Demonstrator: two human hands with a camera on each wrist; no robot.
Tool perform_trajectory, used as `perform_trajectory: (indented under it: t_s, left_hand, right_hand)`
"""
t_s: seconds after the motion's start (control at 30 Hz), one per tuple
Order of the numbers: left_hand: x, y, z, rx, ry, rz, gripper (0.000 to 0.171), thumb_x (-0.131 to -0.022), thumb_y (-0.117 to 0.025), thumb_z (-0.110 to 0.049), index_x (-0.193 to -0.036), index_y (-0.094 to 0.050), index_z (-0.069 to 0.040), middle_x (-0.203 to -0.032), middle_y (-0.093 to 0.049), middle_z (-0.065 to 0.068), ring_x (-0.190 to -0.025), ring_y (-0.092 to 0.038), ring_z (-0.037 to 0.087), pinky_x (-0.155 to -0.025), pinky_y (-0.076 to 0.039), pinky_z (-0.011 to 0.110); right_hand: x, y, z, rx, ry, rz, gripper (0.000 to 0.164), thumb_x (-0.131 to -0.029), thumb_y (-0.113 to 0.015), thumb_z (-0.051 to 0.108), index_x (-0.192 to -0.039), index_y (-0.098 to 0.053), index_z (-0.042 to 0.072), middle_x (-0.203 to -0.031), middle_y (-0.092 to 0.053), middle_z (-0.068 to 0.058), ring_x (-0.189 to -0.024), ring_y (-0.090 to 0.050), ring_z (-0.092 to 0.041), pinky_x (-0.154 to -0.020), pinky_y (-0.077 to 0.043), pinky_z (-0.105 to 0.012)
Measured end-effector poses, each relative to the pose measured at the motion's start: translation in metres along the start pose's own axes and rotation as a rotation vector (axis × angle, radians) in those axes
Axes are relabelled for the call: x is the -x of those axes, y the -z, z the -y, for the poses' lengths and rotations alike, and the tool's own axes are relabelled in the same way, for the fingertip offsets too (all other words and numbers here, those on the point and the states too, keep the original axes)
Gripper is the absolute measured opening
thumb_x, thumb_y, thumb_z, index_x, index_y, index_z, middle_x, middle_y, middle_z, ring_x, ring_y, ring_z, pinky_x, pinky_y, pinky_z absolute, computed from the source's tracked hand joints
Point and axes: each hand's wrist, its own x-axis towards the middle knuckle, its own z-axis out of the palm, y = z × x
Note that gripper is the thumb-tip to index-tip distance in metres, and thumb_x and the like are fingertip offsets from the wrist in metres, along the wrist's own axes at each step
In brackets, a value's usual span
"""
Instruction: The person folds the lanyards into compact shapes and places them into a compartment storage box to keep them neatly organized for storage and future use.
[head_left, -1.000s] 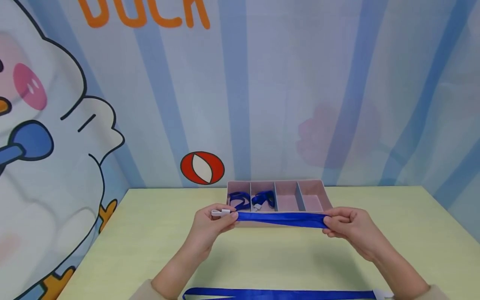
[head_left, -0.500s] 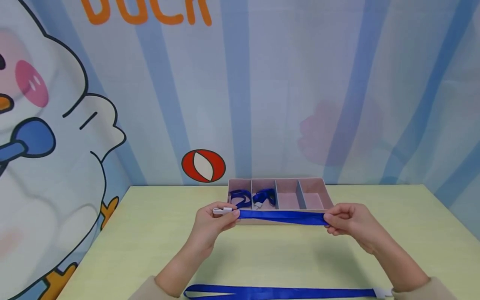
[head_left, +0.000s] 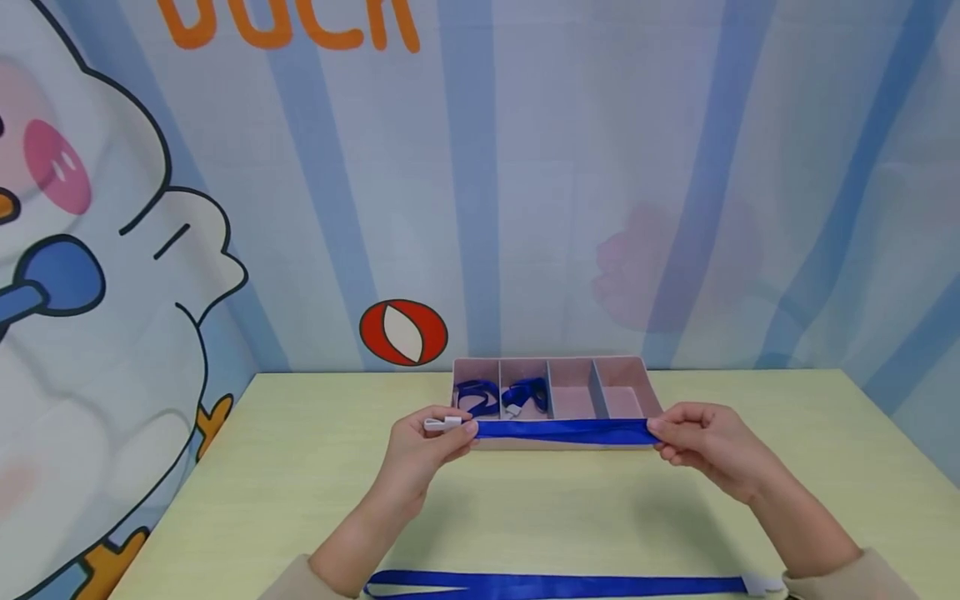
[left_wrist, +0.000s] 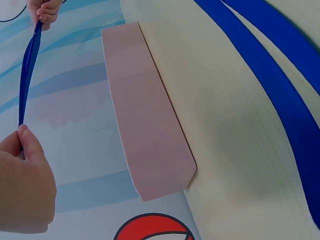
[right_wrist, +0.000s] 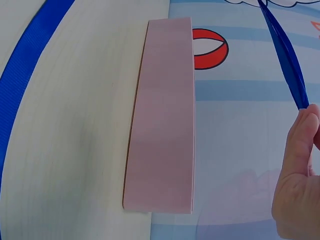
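Observation:
Stretched level between both hands is a folded blue lanyard (head_left: 562, 431), held above the table in front of a pink box. My left hand (head_left: 425, 450) pinches its left end, where a white clip (head_left: 442, 423) sticks out past the thumb. At the other end my right hand (head_left: 708, 442) pinches the strap between thumb and fingers. In the left wrist view the blue strap (left_wrist: 29, 70) runs taut from one hand to the other. A second blue lanyard (head_left: 562, 586) lies lengthwise on the table nearer me, with a white clip end at its right.
The pink box (head_left: 573, 367) with four-sided compartments stands at the table's back. One coiled blue lanyard (head_left: 480, 398) sits in its leftmost compartment, another blue lanyard (head_left: 528, 392) in the one beside it. Behind the pale yellow table (head_left: 300, 467) hangs a printed cloth backdrop (head_left: 540, 167).
My right hand has shifted slightly and rolled the strap's right end, so the lanyard looks flatter and straighter. My left hand keeps its pinch almost in place.

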Motion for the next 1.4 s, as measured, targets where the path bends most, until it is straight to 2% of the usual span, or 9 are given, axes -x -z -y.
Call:
perform_trajectory:
  t_s: [0.1,0.33,0.47,0.7,0.83,1.17,1.4]
  left_hand:
    - [-0.001,-0.001,-0.001,-0.004,-0.003,-0.001,0.024,-0.081,-0.072,-0.012,-0.1,-0.065,0.001,-0.092,-0.063,0.011,-0.082,-0.067,0.022,-0.078,-0.054,0.031]
    - [-0.003,-0.006,-0.002,-0.039,-0.032,-0.019,0.024,-0.08,-0.074,-0.012,-0.098,-0.066,0.001,-0.091,-0.063,0.011,-0.077,-0.067,0.019,-0.076,-0.055,0.031]
    - [-0.002,-0.008,-0.003,-0.036,-0.049,-0.029,0.023,-0.081,-0.073,-0.011,-0.098,-0.066,0.002,-0.092,-0.063,0.011,-0.075,-0.066,0.016,-0.076,-0.055,0.032]
    - [-0.001,-0.008,-0.006,-0.034,-0.091,-0.021,0.026,-0.082,-0.072,-0.011,-0.102,-0.065,0.004,-0.09,-0.064,0.011,-0.077,-0.067,0.019,-0.074,-0.055,0.03]
    - [0.0,-0.01,-0.009,-0.011,-0.101,-0.009,0.025,-0.081,-0.072,-0.009,-0.101,-0.066,0.003,-0.09,-0.065,0.011,-0.077,-0.067,0.019,-0.075,-0.055,0.031]
    - [0.006,-0.018,-0.013,0.016,-0.068,0.029,0.03,-0.08,-0.073,-0.011,-0.104,-0.065,0.004,-0.093,-0.062,0.011,-0.078,-0.066,0.016,-0.079,-0.053,0.034]
    - [0.011,-0.023,-0.017,0.044,-0.083,0.06,0.028,-0.08,-0.073,-0.009,-0.102,-0.064,0.006,-0.093,-0.061,0.012,-0.077,-0.065,0.016,-0.074,-0.055,0.031]
  right_hand:
    - [-0.002,-0.001,0.003,-0.001,-0.007,-0.026,0.016,-0.093,-0.057,0.01,-0.081,-0.068,0.011,-0.071,-0.065,0.0,-0.06,-0.06,-0.006,-0.063,-0.053,-0.018]
    - [-0.006,-0.004,0.012,0.131,0.007,-0.149,0.016,-0.088,-0.064,0.01,-0.073,-0.065,0.011,-0.067,-0.064,0.0,-0.056,-0.058,-0.008,-0.059,-0.053,-0.02]
    - [-0.007,-0.006,0.017,0.197,0.003,-0.182,0.016,-0.087,-0.065,0.01,-0.071,-0.064,0.011,-0.066,-0.063,0.0,-0.056,-0.058,-0.009,-0.059,-0.054,-0.022]
    - [-0.009,-0.01,0.025,0.271,0.011,-0.213,0.015,-0.085,-0.067,0.011,-0.07,-0.064,0.011,-0.064,-0.063,0.0,-0.056,-0.058,-0.01,-0.06,-0.054,-0.024]
    - [-0.009,-0.014,0.028,0.255,0.012,-0.205,0.015,-0.085,-0.068,0.011,-0.07,-0.065,0.011,-0.064,-0.063,0.001,-0.056,-0.059,-0.009,-0.061,-0.055,-0.025]
    - [-0.008,-0.026,0.031,0.204,0.006,-0.179,0.016,-0.084,-0.066,0.008,-0.069,-0.065,0.012,-0.065,-0.063,0.001,-0.055,-0.058,-0.008,-0.06,-0.054,-0.023]
    - [-0.008,-0.033,0.034,0.163,0.018,-0.163,0.016,-0.085,-0.065,0.007,-0.07,-0.066,0.011,-0.066,-0.063,-0.001,-0.055,-0.057,-0.008,-0.058,-0.054,-0.023]
